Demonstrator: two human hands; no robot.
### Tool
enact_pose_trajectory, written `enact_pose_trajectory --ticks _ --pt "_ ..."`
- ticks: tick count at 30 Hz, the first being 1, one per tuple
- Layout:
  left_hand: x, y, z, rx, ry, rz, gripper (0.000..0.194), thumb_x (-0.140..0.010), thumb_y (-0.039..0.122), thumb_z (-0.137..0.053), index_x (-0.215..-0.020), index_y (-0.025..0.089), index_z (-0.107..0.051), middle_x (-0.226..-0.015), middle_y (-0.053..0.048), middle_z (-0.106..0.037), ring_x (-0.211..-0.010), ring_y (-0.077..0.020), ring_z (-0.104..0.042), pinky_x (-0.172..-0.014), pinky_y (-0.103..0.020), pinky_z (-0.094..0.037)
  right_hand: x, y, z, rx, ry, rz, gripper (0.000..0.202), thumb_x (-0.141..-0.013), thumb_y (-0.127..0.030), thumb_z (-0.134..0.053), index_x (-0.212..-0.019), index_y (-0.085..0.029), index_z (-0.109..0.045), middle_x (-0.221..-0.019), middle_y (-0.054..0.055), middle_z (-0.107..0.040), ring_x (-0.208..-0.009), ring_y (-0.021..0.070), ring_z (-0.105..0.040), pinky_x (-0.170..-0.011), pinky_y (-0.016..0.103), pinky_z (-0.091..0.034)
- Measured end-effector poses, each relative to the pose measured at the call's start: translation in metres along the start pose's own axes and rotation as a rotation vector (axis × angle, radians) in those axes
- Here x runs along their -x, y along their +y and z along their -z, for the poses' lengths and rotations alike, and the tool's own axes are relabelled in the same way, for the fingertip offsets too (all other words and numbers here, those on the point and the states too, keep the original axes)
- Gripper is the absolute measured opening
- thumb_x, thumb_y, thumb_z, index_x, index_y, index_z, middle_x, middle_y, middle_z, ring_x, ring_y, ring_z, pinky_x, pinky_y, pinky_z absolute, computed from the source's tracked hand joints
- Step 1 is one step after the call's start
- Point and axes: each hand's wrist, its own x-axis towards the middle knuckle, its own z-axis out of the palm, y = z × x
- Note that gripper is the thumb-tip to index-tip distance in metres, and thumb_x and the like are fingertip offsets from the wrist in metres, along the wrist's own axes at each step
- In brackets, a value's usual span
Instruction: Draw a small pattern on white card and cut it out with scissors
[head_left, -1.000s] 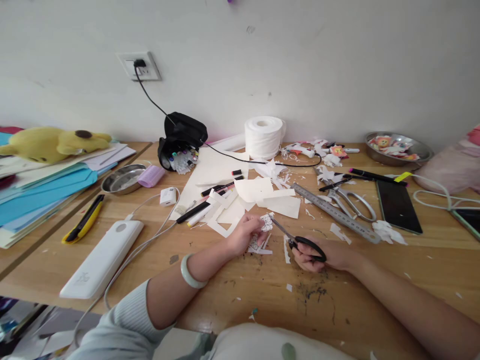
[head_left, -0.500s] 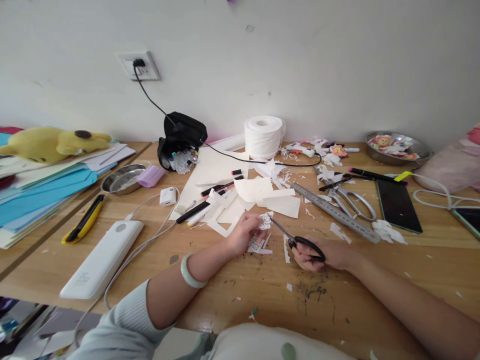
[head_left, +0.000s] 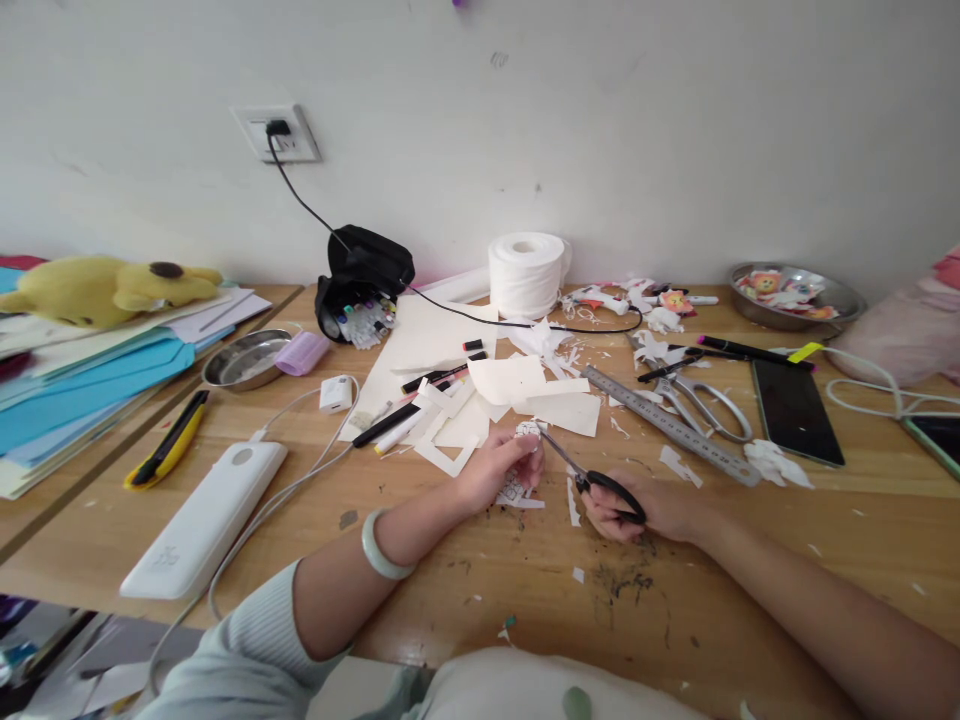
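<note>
Scissors (head_left: pixel 582 481) in right hand (head_left: pixel 655 507), over desk (head_left: pixel 510 590); power bank (head_left: pixel 206 520) left, ruler (head_left: pixel 669 424) right, phone (head_left: pixel 799 415) farther right, roll (head_left: pixel 526 282) behind.

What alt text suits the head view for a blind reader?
The right hand holds black-handled metal scissors beside a small white black-patterned paper piece in the left hand, over a brown wooden desk; a long silver metal ruler lies beyond.

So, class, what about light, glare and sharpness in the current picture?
Head view: soft light with faint shadows; same head view: mild shine in the left-side metal bowl, and the patterned paper in the left hand too small for fine detail.
</note>
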Motion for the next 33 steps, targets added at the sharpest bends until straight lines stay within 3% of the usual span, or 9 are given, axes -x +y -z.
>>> enact_pose_trajectory --ticks 7,13,21,27,33 --pt "-0.0005 0.0021 -0.0032 -0.013 0.069 -0.005 0.033 -0.075 0.038 -0.051 -0.051 0.016 -0.046 -0.044 0.002 -0.047 -0.042 -0.0089 -0.042 -0.047 -0.024 -0.032 0.0000 0.0002 0.0014 0.011 -0.012 -0.016 0.046 -0.082 -0.059 -0.044 -0.062 -0.020 -0.033 -0.044 -0.008 -0.032 -0.037 0.0044 -0.023 -0.039 0.022 -0.018" --pt "0.0003 0.0034 -0.0020 -0.044 0.042 -0.032 0.035 -0.077 0.035 -0.049 -0.048 0.018 -0.039 -0.040 0.003 -0.044 -0.041 -0.0081 -0.037 -0.049 -0.025 -0.030 0.0002 0.0022 0.0024 0.022 -0.016 -0.017 0.038 -0.083 -0.048 -0.048 -0.063 -0.020 -0.032 -0.046 -0.009 -0.032 -0.037 0.0036 -0.026 -0.038 0.020 -0.018" --pt "-0.0002 0.0031 0.0020 -0.079 -0.014 -0.029 0.037 -0.077 0.034 -0.048 -0.047 0.018 -0.035 -0.040 0.004 -0.040 -0.040 -0.0071 -0.034 -0.049 -0.026 -0.026 0.0025 0.0003 0.0025 0.113 -0.020 -0.014 0.039 -0.086 -0.049 -0.040 -0.061 -0.021 -0.031 -0.043 -0.008 -0.036 -0.036 0.0041 -0.026 -0.037 0.019 -0.019" --pt "-0.0001 0.0027 0.0026 -0.082 -0.025 -0.040 0.038 -0.077 0.034 -0.048 -0.046 0.019 -0.032 -0.039 0.004 -0.039 -0.039 -0.0067 -0.033 -0.049 -0.026 -0.026 0.0014 0.0005 0.0028 0.050 -0.047 -0.035 0.038 -0.086 -0.048 -0.042 -0.062 -0.020 -0.032 -0.041 -0.008 -0.039 -0.035 0.0038 -0.026 -0.037 0.019 -0.020" --pt "-0.0003 0.0025 0.0023 -0.089 -0.014 -0.021 0.039 -0.074 0.039 -0.050 -0.046 0.019 -0.032 -0.038 0.003 -0.040 -0.040 -0.0076 -0.034 -0.048 -0.026 -0.027 0.0023 -0.0030 0.0019 0.122 -0.059 -0.024 0.043 -0.085 -0.057 -0.040 -0.064 -0.020 -0.033 -0.044 -0.007 -0.040 -0.038 0.0046 -0.026 -0.040 0.021 -0.021"
